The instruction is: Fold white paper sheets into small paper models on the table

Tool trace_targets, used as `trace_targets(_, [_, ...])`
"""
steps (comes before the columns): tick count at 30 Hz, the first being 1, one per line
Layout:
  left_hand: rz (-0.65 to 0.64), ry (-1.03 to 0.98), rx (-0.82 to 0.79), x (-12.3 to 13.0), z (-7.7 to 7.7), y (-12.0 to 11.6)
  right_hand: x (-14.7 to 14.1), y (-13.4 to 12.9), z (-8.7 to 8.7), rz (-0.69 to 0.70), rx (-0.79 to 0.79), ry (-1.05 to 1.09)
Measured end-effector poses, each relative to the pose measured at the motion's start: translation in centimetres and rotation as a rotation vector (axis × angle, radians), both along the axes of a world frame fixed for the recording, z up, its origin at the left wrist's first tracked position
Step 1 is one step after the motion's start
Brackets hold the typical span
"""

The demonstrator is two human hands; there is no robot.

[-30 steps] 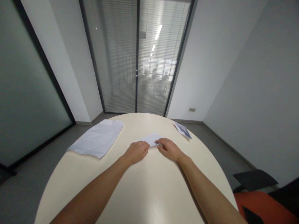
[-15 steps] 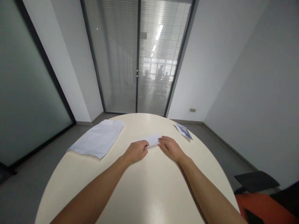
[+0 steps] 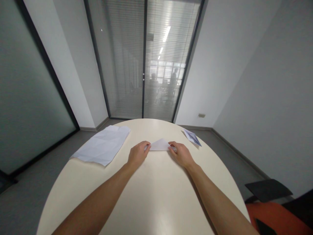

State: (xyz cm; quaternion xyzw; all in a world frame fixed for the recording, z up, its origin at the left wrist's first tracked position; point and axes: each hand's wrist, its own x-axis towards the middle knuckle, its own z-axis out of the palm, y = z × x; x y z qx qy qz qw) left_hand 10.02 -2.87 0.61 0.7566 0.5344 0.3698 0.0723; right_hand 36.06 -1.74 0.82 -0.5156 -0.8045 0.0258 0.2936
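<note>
Between my hands, near the middle of the round table, is a folded piece of white paper (image 3: 159,145), roughly a low triangle with its peak pointing away from me. My left hand (image 3: 139,153) pinches its left corner between thumb and fingers. At the opposite corner my right hand (image 3: 180,154) grips the paper the same way, with the tip partly hidden by the fingers. The long straight edge faces me.
A stack of creased white sheets (image 3: 104,145) lies at the table's left edge. Toward the right rim rests a folded paper piece (image 3: 192,137). The cream table (image 3: 156,195) has a curved edge. An orange and black chair (image 3: 276,212) stands at the lower right.
The paper has turned from a slanted strip to a triangle with its peak facing away. My left hand has shifted left to its corner, and my right hand now pinches instead of lying flat.
</note>
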Motion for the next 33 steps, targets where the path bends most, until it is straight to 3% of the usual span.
trace_targets(6, [0.062,-0.132,-0.021,-0.3,-0.6,0.7,0.2,0.6,-0.6,-0.034,-0.077,0.337])
trace_targets(16, [-0.055,-0.389,0.031,-0.2,-1.3,1.5,-0.1,1.2,-0.2,-0.059,-0.117,0.724])
trace_targets(23, [0.097,-0.171,-0.138,-0.3,-1.3,1.1,0.2,1.0,-0.6,-0.131,-0.114,0.546])
trace_targets(26, [0.098,-0.04,-0.152,-0.3,-1.3,0.8,0.6,1.2,-1.2,-0.183,-0.129,0.443])
trace_targets(29, [0.046,0.085,-0.089,-0.2,-1.3,0.6,0.8,1.4,-1.8,-0.218,-0.149,0.377])
trace_targets(33, [-0.145,0.151,0.021,0.1,-1.6,0.7,0.9,1.5,-2.2,-0.228,-0.175,0.33])
